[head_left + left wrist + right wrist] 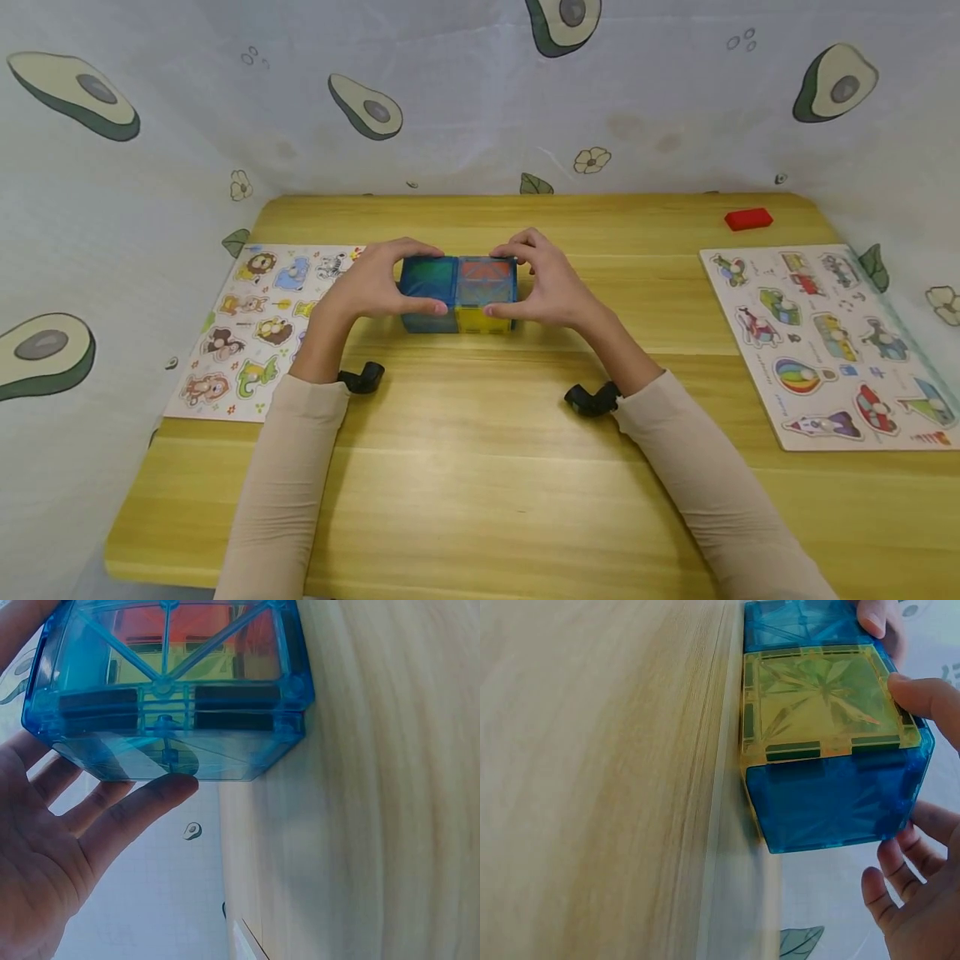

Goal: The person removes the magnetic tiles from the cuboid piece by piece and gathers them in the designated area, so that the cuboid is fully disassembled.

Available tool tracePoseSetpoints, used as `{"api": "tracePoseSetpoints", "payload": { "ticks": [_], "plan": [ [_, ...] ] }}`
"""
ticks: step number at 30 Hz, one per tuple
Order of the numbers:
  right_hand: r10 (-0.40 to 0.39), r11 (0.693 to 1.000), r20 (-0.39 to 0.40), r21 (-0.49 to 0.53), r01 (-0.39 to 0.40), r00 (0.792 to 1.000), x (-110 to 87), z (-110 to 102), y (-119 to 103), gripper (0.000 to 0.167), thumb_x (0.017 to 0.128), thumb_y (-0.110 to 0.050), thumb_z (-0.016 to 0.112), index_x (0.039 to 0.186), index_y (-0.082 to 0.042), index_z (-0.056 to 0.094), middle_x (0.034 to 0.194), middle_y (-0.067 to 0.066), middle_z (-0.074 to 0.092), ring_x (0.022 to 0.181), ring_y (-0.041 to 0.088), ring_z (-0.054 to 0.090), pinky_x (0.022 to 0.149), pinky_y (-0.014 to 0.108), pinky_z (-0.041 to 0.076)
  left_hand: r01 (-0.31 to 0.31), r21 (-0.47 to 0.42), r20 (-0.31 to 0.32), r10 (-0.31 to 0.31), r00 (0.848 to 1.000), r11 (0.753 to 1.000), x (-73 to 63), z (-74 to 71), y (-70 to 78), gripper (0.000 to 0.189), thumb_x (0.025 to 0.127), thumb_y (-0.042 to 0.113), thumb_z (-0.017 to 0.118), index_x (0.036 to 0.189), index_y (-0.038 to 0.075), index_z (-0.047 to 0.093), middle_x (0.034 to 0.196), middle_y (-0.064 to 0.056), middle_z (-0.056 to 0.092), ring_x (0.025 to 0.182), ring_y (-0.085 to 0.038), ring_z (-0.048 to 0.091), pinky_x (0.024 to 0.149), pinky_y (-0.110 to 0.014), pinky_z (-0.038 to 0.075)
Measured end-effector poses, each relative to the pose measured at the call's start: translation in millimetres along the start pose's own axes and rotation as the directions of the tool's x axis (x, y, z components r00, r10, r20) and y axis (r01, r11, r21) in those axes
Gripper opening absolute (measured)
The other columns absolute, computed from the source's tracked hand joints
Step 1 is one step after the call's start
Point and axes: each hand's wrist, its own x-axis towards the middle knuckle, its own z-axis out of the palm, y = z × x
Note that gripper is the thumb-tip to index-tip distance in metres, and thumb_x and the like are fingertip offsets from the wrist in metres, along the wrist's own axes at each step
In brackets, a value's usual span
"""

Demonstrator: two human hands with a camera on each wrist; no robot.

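Between a person's left hand [367, 279] and right hand [551, 292], two translucent plastic tile cubes stand side by side and touching on the yellowish wood-grain counter [465, 467]. Nearest the left hand is the blue-green cube [430, 279]; nearest the right hand is the cube with a yellow front panel [486, 290], which has a blue end panel [836, 806] facing the right palm. Each hand is spread in a wide curve and holds its cube from front to back, thumb at the upper front edge and fingertips at the rear one. Both thumbs lie close to the seam where the cubes meet. Left of the left hand, partly behind its forearm, lies a white board with animal pictures [251, 333]. Well to the right of the right hand lies a white board with vehicle pictures [813, 333], and beyond that hand, farther right, a small red block [748, 219]. Past both hands, behind the counter, hangs a whitish avocado-print cloth [465, 125]. Beige sleeves [281, 483] cover both forearms.
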Motion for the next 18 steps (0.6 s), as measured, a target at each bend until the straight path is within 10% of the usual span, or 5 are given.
{"api": "tracePoseSetpoints", "payload": {
  "ticks": [18],
  "plan": [
    [-0.056,0.998,-0.091,-0.042,0.052,0.994,-6.2,-16.8,6.1,0.073,0.068,-0.039,0.095,0.131,-0.014,0.067,0.121,0.006,0.055,0.105,0.030,0.050,0.082,0.044,0.040,-0.002,-0.061,0.026,0.004,1.000,0.998,-1.5,-0.4,2.1,0.078,0.074,0.048,0.090,0.141,0.022,0.061,0.147,-0.004,0.058,0.132,-0.028,0.053,0.105,-0.055,0.047]
  ]
}}
